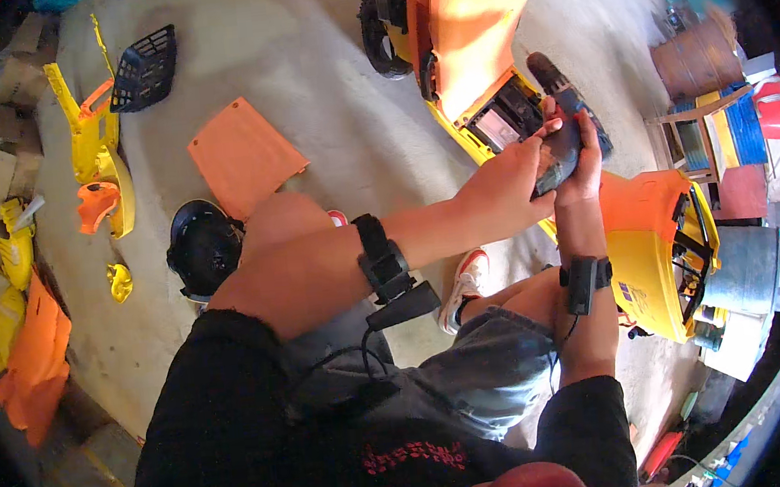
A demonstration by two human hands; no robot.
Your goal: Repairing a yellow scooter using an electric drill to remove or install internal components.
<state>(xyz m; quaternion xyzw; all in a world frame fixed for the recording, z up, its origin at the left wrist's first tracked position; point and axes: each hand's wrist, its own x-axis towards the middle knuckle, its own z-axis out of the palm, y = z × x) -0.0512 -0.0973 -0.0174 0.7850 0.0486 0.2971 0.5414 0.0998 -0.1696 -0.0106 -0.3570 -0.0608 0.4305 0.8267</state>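
Note:
Both of my hands are on a dark cordless drill [566, 103], its chuck tilted up and to the left. My left hand [516, 175] is closed around the lower end of the drill's grip. From the right, my right hand [587, 157] wraps the grip, fingers curled round it. Parts of the grip are hidden behind the fingers. Just beyond the hands is an orange and yellow scooter [473, 27], with an uncovered compartment [507, 120] showing black parts inside. Its yellow section [648, 277] lies to the right of my right forearm.
An orange panel [248, 154] lies flat on the floor, near a black bowl-shaped thing [205, 250] by my left knee. Farther left are yellow body parts [89, 145] and a black basket [145, 68]. Orange and yellow pieces [33, 353] line the left side; a drum [697, 59] stands right.

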